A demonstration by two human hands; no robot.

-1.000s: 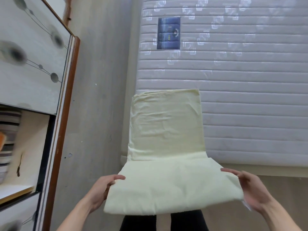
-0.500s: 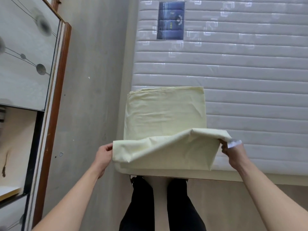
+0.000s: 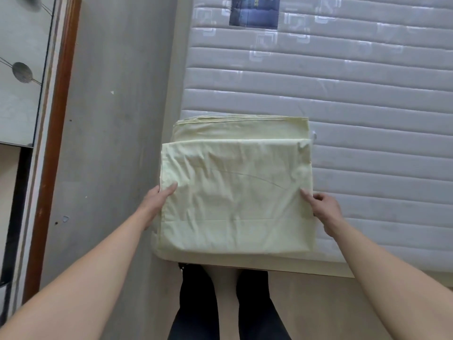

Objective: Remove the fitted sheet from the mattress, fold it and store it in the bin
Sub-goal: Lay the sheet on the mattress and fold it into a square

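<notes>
The pale yellow fitted sheet [image 3: 235, 192] lies folded into a thick rectangle on the near left corner of the bare quilted mattress [image 3: 367, 119]. Its top layer stops short of the far edge, so a strip of lower layers shows there. My left hand [image 3: 157, 202] holds the sheet's left edge, thumb on top and fingers hidden beneath. At the right edge my right hand [image 3: 323, 209] holds the sheet, thumb lying on the cloth and fingers curled at the side. No bin is in view.
A dark blue label [image 3: 255, 11] is sewn on the mattress at the far end. A grey floor strip [image 3: 117, 143] runs left of the bed, beside a wardrobe with a brown frame [image 3: 54, 143]. My legs [image 3: 225, 310] stand at the bed's foot.
Both hands lifted the sheet's near half, which hung off the bed, and laid it forward over the far half. The hands then slid back to the mid sides of the folded stack.
</notes>
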